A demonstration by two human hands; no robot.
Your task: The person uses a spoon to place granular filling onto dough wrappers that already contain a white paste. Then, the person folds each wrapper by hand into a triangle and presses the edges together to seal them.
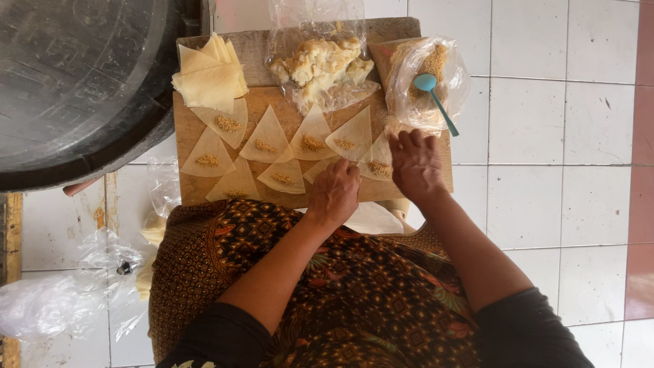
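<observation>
Patterned brown cloth (327,286) over the lap fills the near field, both forearms crossing it toward a wooden board (187,123).

Far left of the fingers: dark round basin (68,82); crumpled clear plastic (61,300) on the tiled floor (545,136).

Board, left to right: stack of pale wrappers (208,75) at the far left corner, well left of both hands. Triangular wrappers (267,140), each with a dab of brown filling, run in two rows toward the fingers.

Left hand (335,191): fingers curled, tips pressed on a wrapper edge (317,170) just beyond them; grip itself hidden, cannot tell if pinched.

Right hand (415,163): fingers bent downward, loosely closed over the filled wrapper (378,167), which lies between the two hands, just left of the right fingertips. Its long axis runs roughly away from the body. Right hand nearer.

Beyond the fingers: bag of pale lumpy dough (320,65); right of it, bag of brown filling (432,75) with a teal spoon (436,99).
</observation>
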